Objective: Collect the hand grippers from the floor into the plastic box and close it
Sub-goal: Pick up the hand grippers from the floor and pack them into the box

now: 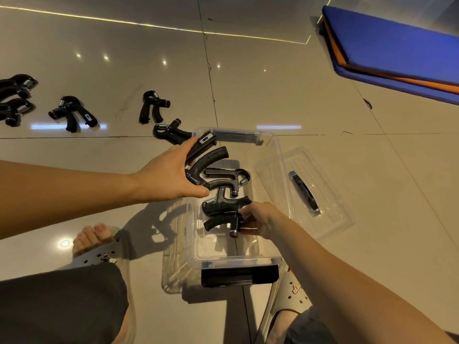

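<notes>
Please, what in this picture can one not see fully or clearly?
Head view only.
Far-left grippers: cut off by the left edge.
Floor gripper by the box: partly hidden behind the left hand and its held gripper.
Print on the held gripper: too small to read.
Boxed grippers at the right hand: overlapping, so their count is unclear.

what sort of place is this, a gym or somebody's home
Likely a gym or home workout room, though I cannot be sure. A blue and orange exercise mat lies on the glossy tiled floor, and several black hand grippers are laid out there beside a clear plastic box.
</notes>
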{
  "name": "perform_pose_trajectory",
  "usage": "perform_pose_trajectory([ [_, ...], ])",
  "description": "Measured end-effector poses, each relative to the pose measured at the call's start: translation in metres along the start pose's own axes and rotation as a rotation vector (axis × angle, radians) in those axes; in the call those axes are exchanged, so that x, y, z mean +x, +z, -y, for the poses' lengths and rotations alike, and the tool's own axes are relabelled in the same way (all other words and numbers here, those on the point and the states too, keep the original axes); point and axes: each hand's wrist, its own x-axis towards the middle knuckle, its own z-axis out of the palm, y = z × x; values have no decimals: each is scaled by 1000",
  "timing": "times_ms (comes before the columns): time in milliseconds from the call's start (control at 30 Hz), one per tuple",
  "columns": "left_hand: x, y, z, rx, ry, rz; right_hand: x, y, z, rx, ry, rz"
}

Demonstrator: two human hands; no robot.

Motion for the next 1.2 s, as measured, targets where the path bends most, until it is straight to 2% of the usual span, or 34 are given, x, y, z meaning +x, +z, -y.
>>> perform_pose_trajectory([
  [167, 1, 1, 1, 2, 5, 6, 11, 4, -14, 109, -16, 41],
  [533, 1, 5, -2, -30, 41, 17, 9, -3, -21, -131, -155, -36],
  [767, -6, 8, -3, -6, 70, 20, 7, -10, -16, -287, -89, 33],
  [1100, -7, 8, -4, 15, 69, 18, 12, 1, -18, -514, -26, -80],
  [1200, -7, 8, -3, 16, 58, 24, 16, 4, -18, -645, -56, -84],
])
